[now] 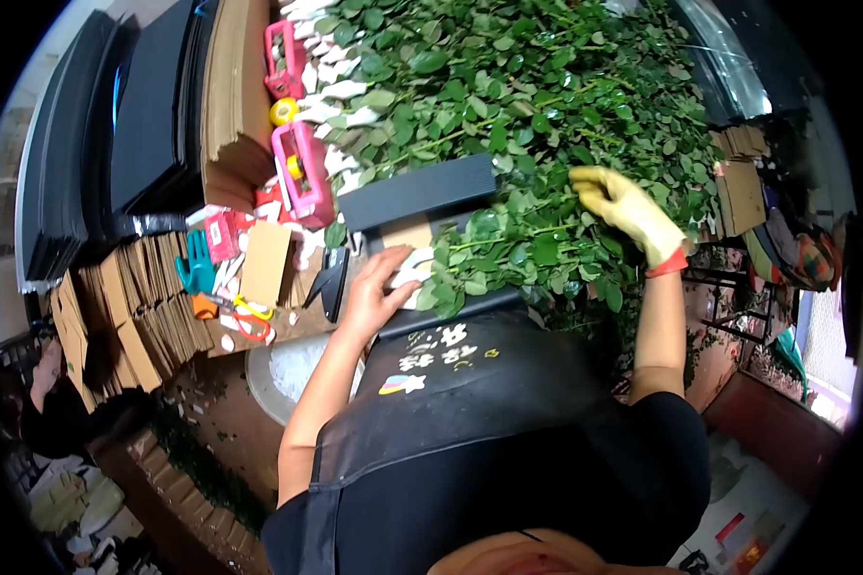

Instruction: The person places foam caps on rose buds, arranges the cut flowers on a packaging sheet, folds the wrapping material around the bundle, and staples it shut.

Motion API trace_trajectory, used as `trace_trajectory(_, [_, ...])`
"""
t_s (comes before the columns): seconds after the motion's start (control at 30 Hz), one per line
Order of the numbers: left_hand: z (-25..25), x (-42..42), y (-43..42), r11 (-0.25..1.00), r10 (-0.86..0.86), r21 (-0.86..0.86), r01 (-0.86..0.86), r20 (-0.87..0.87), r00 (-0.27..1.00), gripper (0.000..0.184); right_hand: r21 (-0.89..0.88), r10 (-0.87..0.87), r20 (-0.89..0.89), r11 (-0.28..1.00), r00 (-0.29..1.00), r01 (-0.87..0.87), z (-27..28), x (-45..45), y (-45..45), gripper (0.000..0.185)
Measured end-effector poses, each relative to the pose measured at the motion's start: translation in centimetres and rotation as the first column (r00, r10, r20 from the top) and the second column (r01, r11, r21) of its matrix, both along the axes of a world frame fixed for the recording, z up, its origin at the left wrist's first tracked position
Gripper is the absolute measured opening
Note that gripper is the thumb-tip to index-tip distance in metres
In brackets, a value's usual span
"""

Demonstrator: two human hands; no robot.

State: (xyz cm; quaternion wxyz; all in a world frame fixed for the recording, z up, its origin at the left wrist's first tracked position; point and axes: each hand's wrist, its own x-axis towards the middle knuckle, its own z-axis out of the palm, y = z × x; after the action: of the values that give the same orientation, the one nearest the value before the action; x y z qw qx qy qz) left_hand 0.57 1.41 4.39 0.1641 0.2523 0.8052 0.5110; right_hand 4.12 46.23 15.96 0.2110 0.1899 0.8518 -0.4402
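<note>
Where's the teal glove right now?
In the head view, the teal glove lies on the left side, between the cardboard stack and the red box, away from the left hand.

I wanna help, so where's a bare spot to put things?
A narrow strip of tabletop between scissors and black tool; scrap-dotted floor between the basin and leaf trimmings. Crowded: under the leafy stems, around the pink dispensers.

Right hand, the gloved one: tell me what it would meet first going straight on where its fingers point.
The right hand would most likely meet the green leaves just ahead of it, though its height above them is hard to judge.
</note>
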Motion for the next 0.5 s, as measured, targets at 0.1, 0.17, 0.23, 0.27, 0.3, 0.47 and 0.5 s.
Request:
trace_trajectory(0.1, [0.5,-0.4,-0.2,0.996,-0.054,-0.076,0.045,-0.117,0.992,0.05,0.664,0.279,-0.317,0.748,0.906,0.002,1.9,-4.9,-5.2,0.041])
trace_trajectory(0.17, [0.6,-1.2,-0.1,0.99,-0.088,-0.126,0.061,-0.218,0.972,0.044,0.636,0.42,-0.443,0.77,0.792,-0.052,0.3,-9.6,-8.9,0.032])
trace_trajectory(0.23, [0.0,-1.5,0.5,0.994,-0.049,-0.105,0.022,-0.26,0.964,0.031,0.836,0.672,-0.419,0.548,0.611,-0.029,-5.1,-13.4,-10.1,0.025])
trace_trajectory(0.27, [-0.3,-1.6,0.7,0.995,-0.029,-0.1,0.001,-0.284,0.958,0.027,0.892,0.791,-0.434,0.443,0.431,0.084,-7.7,-14.5,-10.0,0.023])
trace_trajectory(0.3, [0.1,-1.5,1.2,0.995,0.01,-0.087,-0.038,-0.3,0.954,0.02,0.894,0.781,-0.324,0.438,0.533,-0.099,-8.5,-15.5,-9.9,0.024])
trace_trajectory(0.47, [-1.3,-0.8,1.7,0.99,0.14,0.033,-0.136,-0.202,0.969,0.016,0.698,0.665,-0.693,0.715,0.28,0.031,-0.9,-15.5,-9.5,0.039])
trace_trajectory(0.5, [-1.6,-0.5,1.6,0.985,0.172,0.012,-0.173,-0.158,0.972,0.017,0.67,0.65,-0.705,0.741,0.283,-0.033,2.1,-13.4,-9.6,0.04])
